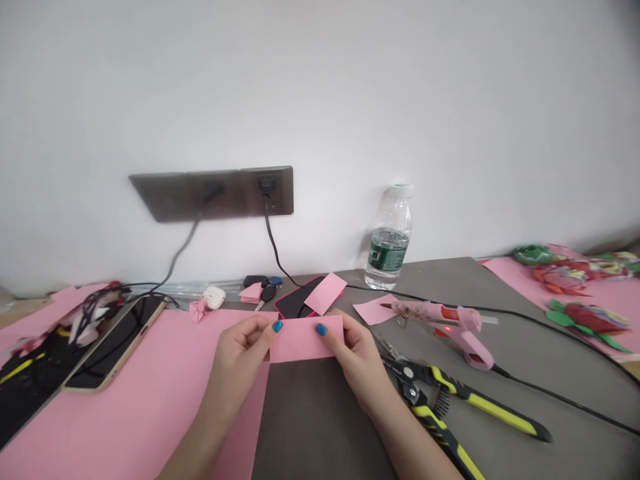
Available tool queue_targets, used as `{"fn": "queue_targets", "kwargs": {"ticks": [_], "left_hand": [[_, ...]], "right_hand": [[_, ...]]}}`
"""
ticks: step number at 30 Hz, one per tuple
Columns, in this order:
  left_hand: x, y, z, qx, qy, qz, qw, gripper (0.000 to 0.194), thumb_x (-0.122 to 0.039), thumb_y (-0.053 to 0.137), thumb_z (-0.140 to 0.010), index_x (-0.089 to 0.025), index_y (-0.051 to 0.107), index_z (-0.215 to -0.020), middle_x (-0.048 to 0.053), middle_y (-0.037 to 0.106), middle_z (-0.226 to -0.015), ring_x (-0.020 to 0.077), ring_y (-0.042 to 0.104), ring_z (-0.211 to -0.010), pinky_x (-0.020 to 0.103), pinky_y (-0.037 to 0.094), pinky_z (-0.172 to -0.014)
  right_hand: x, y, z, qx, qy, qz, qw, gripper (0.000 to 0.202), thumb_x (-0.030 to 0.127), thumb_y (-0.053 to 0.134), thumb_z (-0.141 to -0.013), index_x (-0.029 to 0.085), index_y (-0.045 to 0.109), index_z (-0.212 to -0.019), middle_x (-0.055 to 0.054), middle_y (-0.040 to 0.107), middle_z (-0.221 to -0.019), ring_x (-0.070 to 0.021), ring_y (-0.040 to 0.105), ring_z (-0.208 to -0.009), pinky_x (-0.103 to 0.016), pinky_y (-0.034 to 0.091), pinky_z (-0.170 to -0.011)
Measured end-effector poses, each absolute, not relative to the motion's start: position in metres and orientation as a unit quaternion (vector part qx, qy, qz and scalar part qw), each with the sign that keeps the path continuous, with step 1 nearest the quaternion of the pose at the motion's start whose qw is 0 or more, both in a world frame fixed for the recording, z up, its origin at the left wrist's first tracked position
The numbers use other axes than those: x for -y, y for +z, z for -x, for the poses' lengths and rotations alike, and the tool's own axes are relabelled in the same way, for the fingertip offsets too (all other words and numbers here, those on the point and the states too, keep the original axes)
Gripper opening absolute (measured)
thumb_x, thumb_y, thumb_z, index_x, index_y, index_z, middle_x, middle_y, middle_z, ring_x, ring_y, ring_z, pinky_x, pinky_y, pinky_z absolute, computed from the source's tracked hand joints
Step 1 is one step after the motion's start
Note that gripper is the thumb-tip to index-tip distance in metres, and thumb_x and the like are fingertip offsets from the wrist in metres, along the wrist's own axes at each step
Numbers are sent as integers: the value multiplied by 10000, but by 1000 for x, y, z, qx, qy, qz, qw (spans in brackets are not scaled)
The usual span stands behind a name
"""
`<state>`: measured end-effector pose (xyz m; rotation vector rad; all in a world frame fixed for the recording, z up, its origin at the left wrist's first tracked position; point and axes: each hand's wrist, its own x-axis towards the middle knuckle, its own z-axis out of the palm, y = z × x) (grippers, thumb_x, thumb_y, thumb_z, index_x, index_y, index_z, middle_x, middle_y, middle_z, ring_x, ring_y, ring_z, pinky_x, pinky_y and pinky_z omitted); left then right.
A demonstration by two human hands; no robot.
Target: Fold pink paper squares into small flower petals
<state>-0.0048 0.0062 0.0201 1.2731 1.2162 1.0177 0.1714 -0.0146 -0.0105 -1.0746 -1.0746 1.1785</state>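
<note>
A small pink paper rectangle [305, 339] is stretched between my two hands above the grey tabletop. My left hand [249, 343] pinches its left end, thumb on the near face and fingers curled behind. At the right end, my right hand [353, 343] grips the paper the same way, with the fingertips hidden behind it. Just beyond lies a dark phone with a pink edge [293, 303], partly covered by another pink paper piece [326, 293]. A third pink piece [374, 310] lies under the nozzle of a pink glue gun [450, 323].
Yellow-and-black pliers [440, 393] lie beside my right forearm. A water bottle [389, 247] stands against the wall. A large pink sheet [165, 387] and a phone [117, 343] are at left; paper flowers [593, 320] lie at right. Black cords cross the table from a wall socket [220, 193].
</note>
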Motion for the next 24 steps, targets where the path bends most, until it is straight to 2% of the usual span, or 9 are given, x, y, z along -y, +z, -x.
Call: {"fn": "queue_targets", "kwargs": {"ticks": [3,6,9,12,15,18,24], "left_hand": [[-5,23,6,-476,398,-563,546,366,-466,620,-823,-167,542,-626,-31,469,-605,113,470,-575,230,466,-570],[-4,28,10,-456,301,-627,555,344,-447,541,-883,-188,508,-659,-14,558,-581,135,541,-557,236,459,-558],[-3,30,15,-438,216,-691,533,325,-385,469,-932,-203,458,-663,-19,568,-501,121,491,-482,220,378,-510],[-2,29,16,-438,231,-727,475,326,-334,412,-957,-208,419,-657,-38,512,-472,111,437,-472,222,320,-513],[0,27,11,-447,265,-731,443,348,-362,387,-967,-211,398,-654,-45,462,-476,112,414,-473,231,290,-505],[2,23,6,-441,265,-728,453,380,-408,367,-976,-214,375,-650,-49,449,-476,109,398,-468,236,286,-506],[2,20,9,-420,215,-719,510,336,-378,341,-986,-219,354,-691,-68,433,-476,110,378,-476,237,309,-534]], "right_hand": [[15,-10,-172,442,502,464,581,347,535,652,-797,195,598,-756,6,512,-663,-151,442,-580,-247,388,-494],[14,-12,-172,409,498,457,613,303,486,684,-792,192,609,-784,-5,562,-717,-152,469,-605,-250,397,-529],[14,-14,-173,367,518,433,640,280,447,716,-784,190,605,-779,7,554,-694,-134,464,-592,-233,375,-531],[14,-15,-171,358,553,410,631,329,499,713,-775,197,638,-883,-11,610,-722,-145,499,-591,-237,388,-513],[17,-13,-168,429,585,398,561,368,501,758,-723,176,677,-876,-45,677,-763,-181,568,-654,-280,458,-590],[19,-11,-166,470,579,404,529,330,487,716,-771,161,697,-813,-54,701,-778,-195,599,-721,-305,480,-694],[19,-13,-165,464,561,422,540,374,514,681,-783,140,661,-780,-34,655,-724,-154,546,-648,-257,447,-616]]}}
